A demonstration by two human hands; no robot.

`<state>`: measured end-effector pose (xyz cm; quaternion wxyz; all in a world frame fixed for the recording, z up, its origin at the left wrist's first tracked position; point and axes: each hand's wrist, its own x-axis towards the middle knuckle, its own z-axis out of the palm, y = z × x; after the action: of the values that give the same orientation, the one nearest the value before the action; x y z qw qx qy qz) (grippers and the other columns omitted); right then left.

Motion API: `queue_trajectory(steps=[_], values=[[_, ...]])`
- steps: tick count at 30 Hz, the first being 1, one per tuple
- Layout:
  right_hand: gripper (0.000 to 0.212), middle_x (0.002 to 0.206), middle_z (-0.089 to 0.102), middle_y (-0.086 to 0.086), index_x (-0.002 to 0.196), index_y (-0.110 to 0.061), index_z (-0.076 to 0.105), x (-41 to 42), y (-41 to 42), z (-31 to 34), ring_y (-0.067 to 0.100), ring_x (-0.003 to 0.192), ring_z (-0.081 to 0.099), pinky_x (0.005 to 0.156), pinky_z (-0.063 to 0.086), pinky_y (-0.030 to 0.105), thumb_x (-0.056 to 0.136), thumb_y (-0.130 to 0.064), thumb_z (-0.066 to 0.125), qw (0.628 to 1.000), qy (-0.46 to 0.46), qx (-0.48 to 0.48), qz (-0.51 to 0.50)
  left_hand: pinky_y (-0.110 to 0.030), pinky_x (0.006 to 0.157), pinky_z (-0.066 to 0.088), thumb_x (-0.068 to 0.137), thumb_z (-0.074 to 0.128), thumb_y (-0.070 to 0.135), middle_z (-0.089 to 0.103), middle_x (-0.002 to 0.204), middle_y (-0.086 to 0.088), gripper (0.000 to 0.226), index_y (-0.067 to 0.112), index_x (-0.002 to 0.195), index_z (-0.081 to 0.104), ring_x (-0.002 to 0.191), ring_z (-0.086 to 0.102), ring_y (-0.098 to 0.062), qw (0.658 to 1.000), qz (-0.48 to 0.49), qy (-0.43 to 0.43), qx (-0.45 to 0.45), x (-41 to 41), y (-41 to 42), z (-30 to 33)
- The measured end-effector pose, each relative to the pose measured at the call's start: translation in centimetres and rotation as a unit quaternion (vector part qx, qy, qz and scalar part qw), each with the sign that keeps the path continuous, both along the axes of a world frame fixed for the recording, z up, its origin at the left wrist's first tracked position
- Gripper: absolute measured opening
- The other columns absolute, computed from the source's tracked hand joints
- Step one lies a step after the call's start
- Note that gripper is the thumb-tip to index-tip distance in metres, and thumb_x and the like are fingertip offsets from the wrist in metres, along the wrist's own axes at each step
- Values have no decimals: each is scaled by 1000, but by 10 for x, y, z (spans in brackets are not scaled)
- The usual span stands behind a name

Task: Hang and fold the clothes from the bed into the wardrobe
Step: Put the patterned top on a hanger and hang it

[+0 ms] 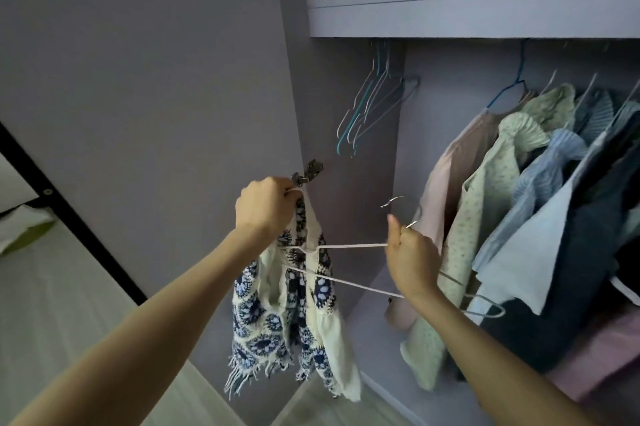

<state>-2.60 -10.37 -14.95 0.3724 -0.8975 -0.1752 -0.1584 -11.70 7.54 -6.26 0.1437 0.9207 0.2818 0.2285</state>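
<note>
A white and blue crocheted top (294, 314) with fringe hangs in front of the open wardrobe. My left hand (265, 205) grips its upper strap and holds it up. My right hand (410, 257) grips a white wire hanger (349, 282) at the neck, just below its hook. One arm of the hanger pokes sideways into the top. The hanger's other end reaches toward the hung clothes on the right.
Several empty wire hangers (372, 107) hang on the rail at the wardrobe's left. Shirts and dresses (533, 204) crowd the right side. A shelf (467, 10) runs above. The open wardrobe door (138, 79) stands at the left, its hinge (308, 172) by my left hand.
</note>
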Motion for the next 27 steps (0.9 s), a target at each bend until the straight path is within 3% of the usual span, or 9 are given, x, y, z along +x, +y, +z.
queue_trajectory(steps=[3, 6, 9, 12, 15, 18, 22, 24, 27], values=[[61, 87, 70, 19, 81, 1, 69, -11, 20, -2, 37, 87, 63, 69, 43, 37, 101, -40, 29, 996, 65, -28, 47, -43, 81, 53, 93, 49, 19, 71, 99, -11, 26, 24, 104, 72, 93, 63, -37, 998, -54, 9, -10, -1, -21, -5], [63, 85, 67, 24, 73, 4, 63, -14, 32, 1, 39, 83, 62, 69, 44, 39, 101, -41, 28, 985, 148, 74, 46, -40, 86, 50, 94, 47, 19, 69, 108, -4, 28, 27, 109, 69, 102, 61, -31, 980, -166, 109, -7, -9, -37, -17], [62, 74, 67, 23, 65, 3, 64, -16, 34, 8, 39, 77, 62, 70, 44, 40, 101, -37, 33, 969, 151, 187, 56, -35, 94, 39, 93, 48, 33, 59, 123, 11, 35, 35, 127, 55, 116, 45, -23, 972, -162, 114, 126, -23, -37, -26], [61, 68, 69, 19, 61, 3, 66, -20, 33, 21, 34, 74, 64, 73, 45, 39, 100, -33, 37, 956, 133, 252, 69, -32, 90, 31, 96, 42, 46, 61, 114, 10, 35, 30, 122, 58, 113, 47, -20, 963, -147, 77, 213, -28, -29, -27], [42, 73, 69, 16, 72, 0, 67, -22, 33, 28, 33, 76, 64, 74, 47, 39, 97, -28, 47, 953, 90, 260, 127, -30, 72, 42, 99, 38, 42, 65, 97, 4, 33, 21, 106, 61, 92, 60, -22, 974, -162, 84, 137, -28, -22, -26], [22, 99, 62, 12, 105, 2, 61, -26, 26, 30, 27, 95, 60, 85, 47, 36, 91, -14, 60, 952, -53, 252, 164, -31, 65, 45, 98, 44, 41, 63, 79, -1, 34, 14, 89, 62, 78, 61, -29, 993, -101, 52, -14, -27, -4, -20], [16, 88, 60, 2, 95, -3, 61, -38, 7, 12, 9, 78, 55, 69, 45, 20, 90, -11, 47, 911, -200, 200, 298, -30, 70, 43, 90, 50, 54, 60, 74, -1, 38, 21, 81, 64, 75, 56, -20, 970, -18, -65, -234, -28, 16, -13], [18, 82, 66, 1, 92, -6, 66, -45, 3, -7, 9, 69, 59, 61, 46, 19, 91, -11, 48, 916, -131, 79, 372, -29, 70, 41, 90, 55, 48, 59, 76, 0, 30, 21, 91, 66, 73, 53, -17, 938, 7, -144, -317, -28, 19, -11], [21, 101, 66, 3, 110, -5, 64, -38, 10, -28, 17, 89, 63, 78, 44, 16, 95, -12, 50, 937, 55, -32, 343, -30, 59, 26, 80, 60, 34, 34, 62, -4, 26, 14, 70, 46, 59, 33, -16, 897, 17, -228, -378, -32, 18, -7]])
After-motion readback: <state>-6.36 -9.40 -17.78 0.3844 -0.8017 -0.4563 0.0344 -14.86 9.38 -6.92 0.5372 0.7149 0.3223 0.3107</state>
